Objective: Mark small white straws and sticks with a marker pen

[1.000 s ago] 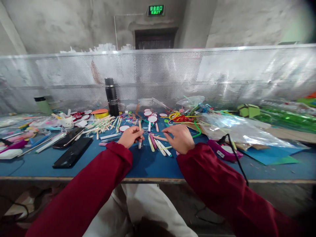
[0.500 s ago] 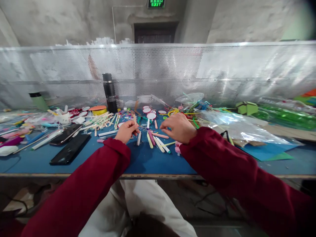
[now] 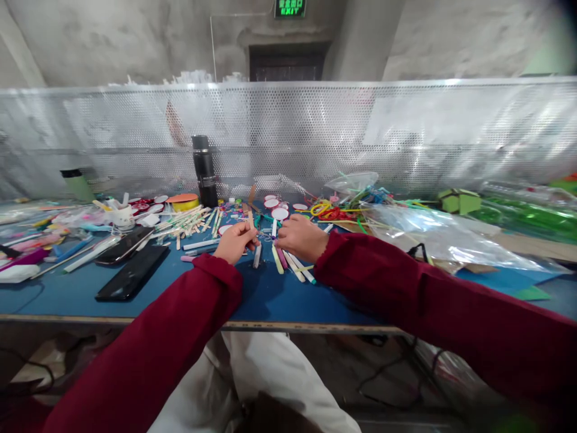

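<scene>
My left hand (image 3: 237, 242) is closed in a pinch on a thin wooden stick (image 3: 249, 218) that points away from me over the blue table top (image 3: 270, 294). My right hand (image 3: 301, 237) has its fingers curled over a row of coloured sticks (image 3: 288, 263) lying side by side on the table; whether it grips one is hidden. The two hands are close together, almost touching. Both arms wear dark red sleeves.
Two black phones (image 3: 130, 270) lie at the left. A black flask (image 3: 204, 171) stands at the back before a perforated metal screen (image 3: 315, 132). Wooden sticks (image 3: 189, 222), white discs (image 3: 279, 213), coloured straws (image 3: 333, 211) and clear plastic bags (image 3: 428, 234) litter the table.
My right hand has moved left from the loose sticks toward my left hand. The left hand keeps its pinch on the stick and has barely moved.
</scene>
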A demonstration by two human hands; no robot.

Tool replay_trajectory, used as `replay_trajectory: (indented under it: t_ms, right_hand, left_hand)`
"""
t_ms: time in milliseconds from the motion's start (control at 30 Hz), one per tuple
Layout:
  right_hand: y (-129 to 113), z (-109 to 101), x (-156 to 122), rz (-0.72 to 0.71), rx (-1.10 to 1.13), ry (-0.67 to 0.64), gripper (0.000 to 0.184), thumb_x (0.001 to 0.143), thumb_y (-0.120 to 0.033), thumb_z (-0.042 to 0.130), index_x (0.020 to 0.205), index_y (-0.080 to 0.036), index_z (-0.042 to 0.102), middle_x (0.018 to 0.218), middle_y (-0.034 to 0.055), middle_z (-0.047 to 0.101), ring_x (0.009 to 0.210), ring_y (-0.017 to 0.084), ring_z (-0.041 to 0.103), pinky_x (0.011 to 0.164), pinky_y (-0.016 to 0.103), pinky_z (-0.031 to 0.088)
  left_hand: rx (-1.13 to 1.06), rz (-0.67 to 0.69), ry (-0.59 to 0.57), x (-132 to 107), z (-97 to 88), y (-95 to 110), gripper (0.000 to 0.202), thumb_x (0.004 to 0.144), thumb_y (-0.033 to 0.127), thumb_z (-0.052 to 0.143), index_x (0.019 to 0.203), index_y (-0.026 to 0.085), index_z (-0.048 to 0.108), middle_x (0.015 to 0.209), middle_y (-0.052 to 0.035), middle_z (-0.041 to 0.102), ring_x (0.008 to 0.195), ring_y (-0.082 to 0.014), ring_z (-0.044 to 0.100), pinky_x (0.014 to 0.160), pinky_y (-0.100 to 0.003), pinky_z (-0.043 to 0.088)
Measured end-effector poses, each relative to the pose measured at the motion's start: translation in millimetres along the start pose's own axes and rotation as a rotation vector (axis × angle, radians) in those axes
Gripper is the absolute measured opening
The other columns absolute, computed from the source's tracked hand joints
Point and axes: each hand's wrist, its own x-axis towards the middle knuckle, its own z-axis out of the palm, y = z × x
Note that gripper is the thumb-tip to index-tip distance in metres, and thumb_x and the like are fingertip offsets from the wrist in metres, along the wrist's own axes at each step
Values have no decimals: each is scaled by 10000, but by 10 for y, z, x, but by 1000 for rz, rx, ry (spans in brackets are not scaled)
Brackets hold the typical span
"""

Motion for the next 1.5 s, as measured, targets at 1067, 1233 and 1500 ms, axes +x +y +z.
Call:
replay_trajectory:
  t_ms: [1067,1233,1500]
  right_hand:
    - [221,269,213,-398,-102,-4,151,974,-241,610,850,-224,694,845,19,716,910,213,532,816,380,298]
    - [282,190,213,-394,-160,-2,161,975,-223,607,843,-220,699,835,16,718,905,211,543,816,375,300]
    - [386,31,-205,-273,-134,-21,238,956,-150,583,760,-227,695,754,5,698,842,190,540,844,374,282]
  left_hand:
    - [23,19,-2,12,-4,-17,322,788,460,674,732,174,535,685,-8,691,501,-77,553,458,-188,324]
    - [28,25,-3,7,-2,-15,331,785,477,677,743,177,543,693,-10,696,500,-82,558,452,-192,318]
    - [5,4,-1,-6,9,15,285,790,415,681,720,178,538,663,-7,688,489,-78,543,459,-198,325]
